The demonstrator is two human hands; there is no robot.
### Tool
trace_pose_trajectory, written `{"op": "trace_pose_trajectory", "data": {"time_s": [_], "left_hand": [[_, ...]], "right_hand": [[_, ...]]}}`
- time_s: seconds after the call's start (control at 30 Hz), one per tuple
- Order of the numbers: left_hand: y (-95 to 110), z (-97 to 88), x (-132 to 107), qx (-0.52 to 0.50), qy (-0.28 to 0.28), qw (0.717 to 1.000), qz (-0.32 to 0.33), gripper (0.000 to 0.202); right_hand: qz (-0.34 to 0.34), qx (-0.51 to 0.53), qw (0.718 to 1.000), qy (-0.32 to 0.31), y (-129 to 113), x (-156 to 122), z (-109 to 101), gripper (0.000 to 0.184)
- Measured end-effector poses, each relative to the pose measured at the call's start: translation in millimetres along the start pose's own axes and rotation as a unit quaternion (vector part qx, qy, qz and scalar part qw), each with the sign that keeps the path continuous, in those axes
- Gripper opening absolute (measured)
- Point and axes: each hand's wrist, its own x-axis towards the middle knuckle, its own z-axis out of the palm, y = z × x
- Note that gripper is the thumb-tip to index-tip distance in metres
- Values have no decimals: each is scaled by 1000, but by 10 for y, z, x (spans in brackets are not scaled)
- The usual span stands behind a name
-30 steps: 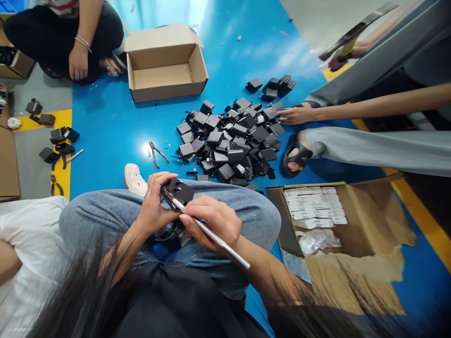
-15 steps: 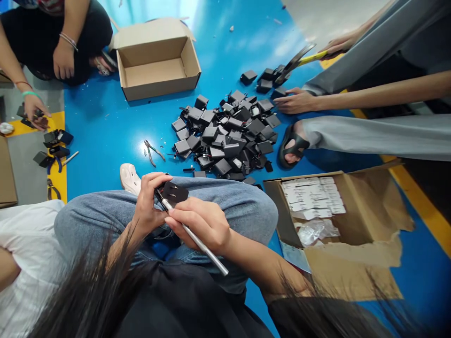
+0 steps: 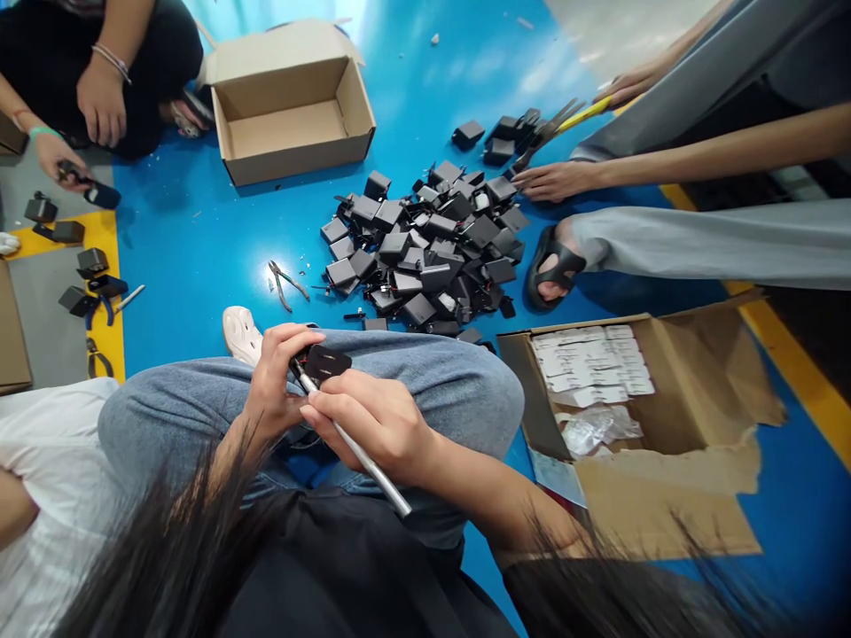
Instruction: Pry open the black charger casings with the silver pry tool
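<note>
My left hand (image 3: 277, 383) is closed around a small black plastic housing (image 3: 327, 361), held over my lap with its flat face up. Two thin metallic marks, like plug blades, show on that face. In my right hand (image 3: 376, 421) is a slim silver pen-shaped tool (image 3: 373, 470), gripped like a pen. Its front end meets the inner side of the housing, near my left fingers; the tip is hidden, so its kind is unclear. Beyond my knees lies a heap of similar black housings (image 3: 425, 248), some with short wires.
Wire cutters (image 3: 287, 285) lie on the blue floor (image 3: 199, 257). An open cardboard box (image 3: 299, 164) stands ahead. At right, a torn carton (image 3: 678, 425) holds white pieces. A co-worker's hand holds a yellow-handled tool (image 3: 578, 115); another co-worker's hand (image 3: 63, 164) holds a black piece.
The silver tool's rear end has swung slightly left, with my right hand shifting a little left too. At far left, a co-worker's hand has lifted a black piece. The yellow-handled tool has turned.
</note>
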Motion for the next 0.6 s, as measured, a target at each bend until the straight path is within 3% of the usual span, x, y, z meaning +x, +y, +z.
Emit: {"op": "trace_pose_trajectory", "data": {"time_s": [0.6], "left_hand": [[-38, 37, -8, 68, -48, 994, 65, 40]], "right_hand": [[52, 5, 998, -38, 85, 3, -26, 25]]}}
